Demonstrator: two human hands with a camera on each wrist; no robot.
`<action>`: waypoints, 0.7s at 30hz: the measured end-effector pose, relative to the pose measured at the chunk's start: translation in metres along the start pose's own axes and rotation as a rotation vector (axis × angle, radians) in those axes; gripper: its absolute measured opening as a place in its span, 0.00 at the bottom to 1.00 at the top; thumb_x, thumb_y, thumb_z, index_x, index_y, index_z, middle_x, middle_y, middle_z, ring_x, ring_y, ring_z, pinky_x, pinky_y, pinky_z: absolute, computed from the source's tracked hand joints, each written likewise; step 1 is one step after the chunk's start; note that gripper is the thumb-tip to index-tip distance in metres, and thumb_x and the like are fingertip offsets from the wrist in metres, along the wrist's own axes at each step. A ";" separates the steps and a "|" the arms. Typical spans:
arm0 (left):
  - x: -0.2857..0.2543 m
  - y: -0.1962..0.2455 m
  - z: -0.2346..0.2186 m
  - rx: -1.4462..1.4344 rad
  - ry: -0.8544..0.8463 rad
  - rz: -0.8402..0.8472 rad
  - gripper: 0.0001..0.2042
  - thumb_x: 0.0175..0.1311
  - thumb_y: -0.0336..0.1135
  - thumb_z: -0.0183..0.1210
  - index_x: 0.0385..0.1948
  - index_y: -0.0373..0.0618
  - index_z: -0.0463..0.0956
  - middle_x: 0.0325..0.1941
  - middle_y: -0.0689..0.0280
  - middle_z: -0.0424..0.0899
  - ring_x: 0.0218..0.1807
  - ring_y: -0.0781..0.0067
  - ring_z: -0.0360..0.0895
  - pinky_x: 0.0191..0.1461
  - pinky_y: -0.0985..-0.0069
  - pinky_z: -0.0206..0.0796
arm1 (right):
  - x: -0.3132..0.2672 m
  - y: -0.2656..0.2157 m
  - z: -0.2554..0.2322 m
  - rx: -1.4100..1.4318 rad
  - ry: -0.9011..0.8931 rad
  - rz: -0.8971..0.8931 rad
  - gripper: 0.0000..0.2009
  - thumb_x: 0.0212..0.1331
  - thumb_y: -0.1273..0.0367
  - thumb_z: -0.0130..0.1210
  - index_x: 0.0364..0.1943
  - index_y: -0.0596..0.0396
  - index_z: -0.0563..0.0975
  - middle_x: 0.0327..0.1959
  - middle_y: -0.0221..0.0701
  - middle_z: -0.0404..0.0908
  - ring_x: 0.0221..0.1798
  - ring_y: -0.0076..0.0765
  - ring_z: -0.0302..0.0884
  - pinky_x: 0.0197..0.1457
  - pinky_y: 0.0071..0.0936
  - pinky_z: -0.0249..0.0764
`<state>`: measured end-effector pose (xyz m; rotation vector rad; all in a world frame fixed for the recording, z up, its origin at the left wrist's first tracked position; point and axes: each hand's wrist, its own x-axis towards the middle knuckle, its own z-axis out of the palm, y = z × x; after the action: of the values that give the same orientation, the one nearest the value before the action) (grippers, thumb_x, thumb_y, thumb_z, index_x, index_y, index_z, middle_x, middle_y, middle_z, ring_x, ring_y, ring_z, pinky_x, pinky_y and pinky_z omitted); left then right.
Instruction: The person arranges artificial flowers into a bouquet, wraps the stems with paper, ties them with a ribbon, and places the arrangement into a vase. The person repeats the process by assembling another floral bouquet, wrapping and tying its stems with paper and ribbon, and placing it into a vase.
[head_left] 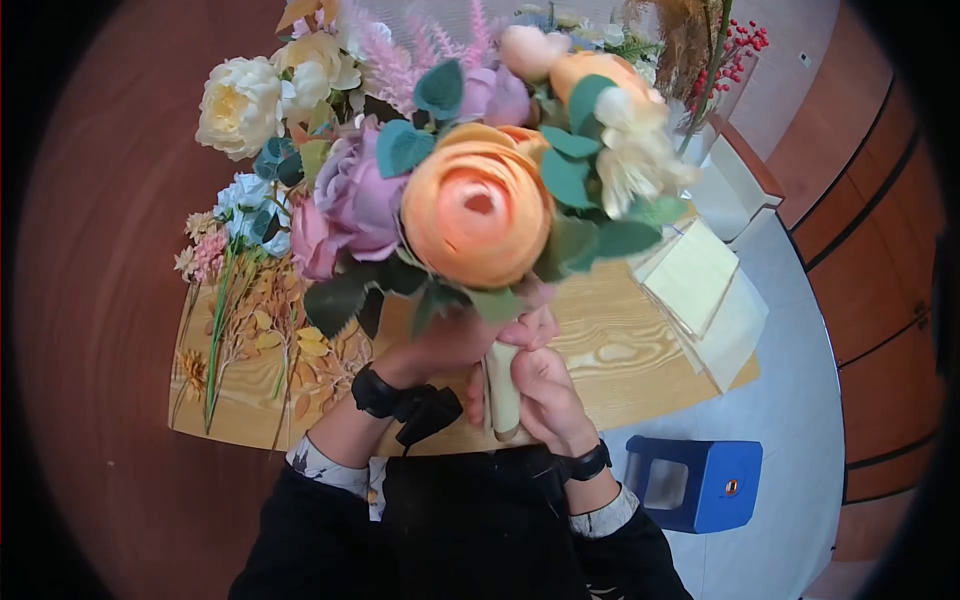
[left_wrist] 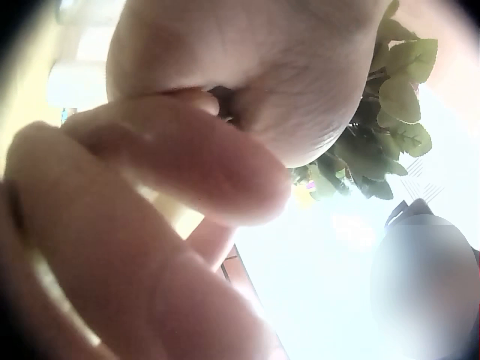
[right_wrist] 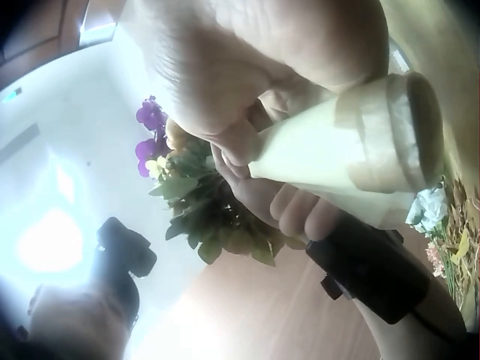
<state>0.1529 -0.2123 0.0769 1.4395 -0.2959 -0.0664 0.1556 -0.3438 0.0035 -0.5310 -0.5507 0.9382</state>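
A bouquet (head_left: 478,205) of peach, mauve and cream flowers with green leaves stands upright before me in the head view. Its stems are covered by a cream-coloured wrapped handle (head_left: 505,390), with tan tape round the lower end in the right wrist view. My left hand (head_left: 462,342) holds the bouquet just under the blooms, partly hidden by leaves. Below it, my right hand (head_left: 550,392) grips the wrapped handle, its fingers curled round it. The right wrist view shows the handle (right_wrist: 315,146) passing between both hands. Fingers fill most of the left wrist view.
Loose flower stems and dried-leaf sprigs (head_left: 265,330) lie on the left of the wooden table (head_left: 615,370). Sheets of pale wrapping paper (head_left: 700,280) overlap its right edge. A blue stool (head_left: 725,485) stands on the floor at right. Red berries (head_left: 738,45) rise behind.
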 end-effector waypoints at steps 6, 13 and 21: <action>0.006 -0.009 0.003 0.011 0.008 -0.014 0.19 0.66 0.37 0.41 0.11 0.46 0.59 0.14 0.69 0.63 0.26 0.75 0.66 0.37 0.76 0.62 | -0.007 -0.002 0.007 -0.196 0.189 -0.018 0.18 0.62 0.57 0.45 0.38 0.63 0.67 0.25 0.32 0.68 0.22 0.26 0.67 0.25 0.20 0.66; 0.011 -0.029 -0.007 0.221 -0.040 0.128 0.16 0.64 0.33 0.43 0.12 0.45 0.59 0.15 0.70 0.63 0.24 0.77 0.64 0.31 0.81 0.57 | -0.008 0.002 0.008 -0.202 0.202 -0.093 0.16 0.64 0.57 0.41 0.38 0.57 0.66 0.21 0.22 0.62 0.19 0.14 0.54 0.20 0.12 0.51; 0.008 -0.030 -0.015 0.611 -0.002 0.184 0.12 0.61 0.31 0.46 0.16 0.44 0.62 0.18 0.72 0.64 0.25 0.79 0.63 0.29 0.82 0.55 | -0.010 0.001 0.005 -0.310 0.290 -0.136 0.11 0.61 0.61 0.48 0.31 0.55 0.68 0.20 0.20 0.63 0.20 0.12 0.55 0.20 0.14 0.52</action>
<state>0.1680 -0.2033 0.0467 2.0081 -0.4751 0.1884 0.1470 -0.3513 0.0049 -0.8819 -0.4641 0.6338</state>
